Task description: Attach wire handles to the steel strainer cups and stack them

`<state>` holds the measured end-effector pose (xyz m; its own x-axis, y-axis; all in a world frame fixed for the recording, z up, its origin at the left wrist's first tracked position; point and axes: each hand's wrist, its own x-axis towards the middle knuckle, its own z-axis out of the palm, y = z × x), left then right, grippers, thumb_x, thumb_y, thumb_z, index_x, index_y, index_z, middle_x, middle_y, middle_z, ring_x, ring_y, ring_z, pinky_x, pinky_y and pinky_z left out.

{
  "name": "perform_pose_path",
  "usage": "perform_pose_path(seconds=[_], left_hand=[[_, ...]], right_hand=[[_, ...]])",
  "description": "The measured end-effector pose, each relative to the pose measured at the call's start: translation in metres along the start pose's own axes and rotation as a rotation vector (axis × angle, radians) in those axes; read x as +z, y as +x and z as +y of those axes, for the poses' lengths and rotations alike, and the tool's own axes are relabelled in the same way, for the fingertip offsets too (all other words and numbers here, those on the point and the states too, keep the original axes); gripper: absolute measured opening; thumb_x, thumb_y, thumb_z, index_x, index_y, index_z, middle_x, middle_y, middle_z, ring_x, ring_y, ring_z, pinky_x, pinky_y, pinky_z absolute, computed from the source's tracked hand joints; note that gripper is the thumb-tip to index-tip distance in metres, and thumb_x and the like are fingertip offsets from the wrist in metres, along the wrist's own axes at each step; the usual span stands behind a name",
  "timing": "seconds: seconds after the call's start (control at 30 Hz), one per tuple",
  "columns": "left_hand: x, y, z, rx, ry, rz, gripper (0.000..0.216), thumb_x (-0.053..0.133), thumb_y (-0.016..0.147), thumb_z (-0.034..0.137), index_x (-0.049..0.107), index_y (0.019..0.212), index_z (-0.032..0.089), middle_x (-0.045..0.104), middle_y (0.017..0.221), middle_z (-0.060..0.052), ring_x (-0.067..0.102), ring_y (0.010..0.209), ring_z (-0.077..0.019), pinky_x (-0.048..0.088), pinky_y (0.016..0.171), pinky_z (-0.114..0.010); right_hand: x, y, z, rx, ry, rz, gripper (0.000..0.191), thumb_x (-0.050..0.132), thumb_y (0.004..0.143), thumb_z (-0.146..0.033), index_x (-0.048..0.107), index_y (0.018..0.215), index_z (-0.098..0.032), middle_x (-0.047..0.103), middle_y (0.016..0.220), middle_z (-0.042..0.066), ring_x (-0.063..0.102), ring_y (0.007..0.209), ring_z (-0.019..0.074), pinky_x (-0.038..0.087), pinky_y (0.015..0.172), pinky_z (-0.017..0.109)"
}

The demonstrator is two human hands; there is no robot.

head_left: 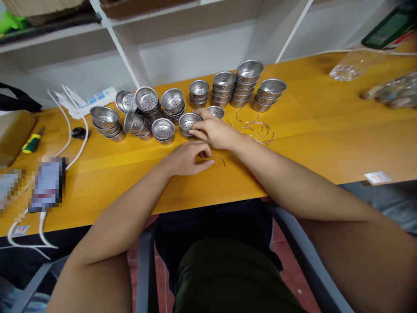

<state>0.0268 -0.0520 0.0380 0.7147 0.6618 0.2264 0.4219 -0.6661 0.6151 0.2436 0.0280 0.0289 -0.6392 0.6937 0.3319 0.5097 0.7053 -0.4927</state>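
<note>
My right hand [213, 129] reaches forward over the yellow table [325, 130] and its fingers close on the rim of a small perforated metal cup [188, 122]. My left hand [189, 158] rests on the table just below it, fingers curled in a pinch on a thin wire ring [219, 158]. More perforated metal cups [146, 102] lie and stand to the left, and stacked cups [243, 84] stand behind. Loose wire rings [257, 129] lie to the right of my right hand.
A screwdriver [32, 142], a white cable [76, 148], a power strip [94, 98] and a phone [48, 182] lie at the left. A clear plastic bag [353, 65] sits far right. White shelving [195, 43] backs the table. A small card [377, 177] lies near the front edge.
</note>
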Motion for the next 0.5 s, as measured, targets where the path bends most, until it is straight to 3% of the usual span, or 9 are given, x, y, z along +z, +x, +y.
perform_pose_path(seconds=[0.2, 0.27, 0.37, 0.5], left_hand=[[0.0, 0.0, -0.005, 0.015, 0.001, 0.01, 0.017, 0.08, 0.113, 0.039, 0.081, 0.107, 0.023, 0.091, 0.108, -0.008, 0.086, 0.101, -0.0247, 0.068, 0.098, -0.041], [0.0, 0.001, -0.007, 0.013, -0.004, 0.002, 0.017, 0.079, 0.113, 0.038, 0.081, 0.106, 0.023, 0.091, 0.107, -0.007, 0.086, 0.1, -0.0243, 0.068, 0.099, -0.041], [0.0, 0.001, -0.008, 0.004, -0.017, 0.001, 0.018, 0.08, 0.114, 0.04, 0.081, 0.108, 0.023, 0.091, 0.109, -0.008, 0.086, 0.101, -0.0241, 0.069, 0.099, -0.041], [0.0, 0.0, -0.008, -0.009, -0.043, 0.017, 0.018, 0.081, 0.114, 0.04, 0.08, 0.11, 0.023, 0.089, 0.112, -0.008, 0.085, 0.101, -0.0225, 0.07, 0.1, -0.039]], right_hand=[[0.001, 0.0, -0.001, -0.019, -0.027, -0.008, 0.035, 0.068, 0.123, -0.045, 0.093, 0.12, -0.021, 0.067, 0.172, 0.024, 0.069, 0.159, 0.0476, 0.054, 0.143, 0.068], [-0.001, -0.002, 0.001, -0.032, -0.021, 0.005, 0.031, 0.076, 0.12, -0.046, 0.093, 0.13, -0.021, 0.064, 0.179, 0.025, 0.066, 0.167, 0.0491, 0.052, 0.146, 0.069], [-0.012, -0.008, 0.008, -0.043, 0.001, 0.069, 0.048, 0.087, 0.114, -0.052, 0.086, 0.153, -0.025, 0.058, 0.191, 0.023, 0.057, 0.179, 0.0498, 0.047, 0.15, 0.072], [-0.04, -0.018, 0.024, 0.018, -0.05, 0.164, 0.056, 0.081, 0.115, -0.055, 0.081, 0.164, -0.028, 0.068, 0.183, 0.02, 0.06, 0.176, 0.0492, 0.047, 0.15, 0.073]])
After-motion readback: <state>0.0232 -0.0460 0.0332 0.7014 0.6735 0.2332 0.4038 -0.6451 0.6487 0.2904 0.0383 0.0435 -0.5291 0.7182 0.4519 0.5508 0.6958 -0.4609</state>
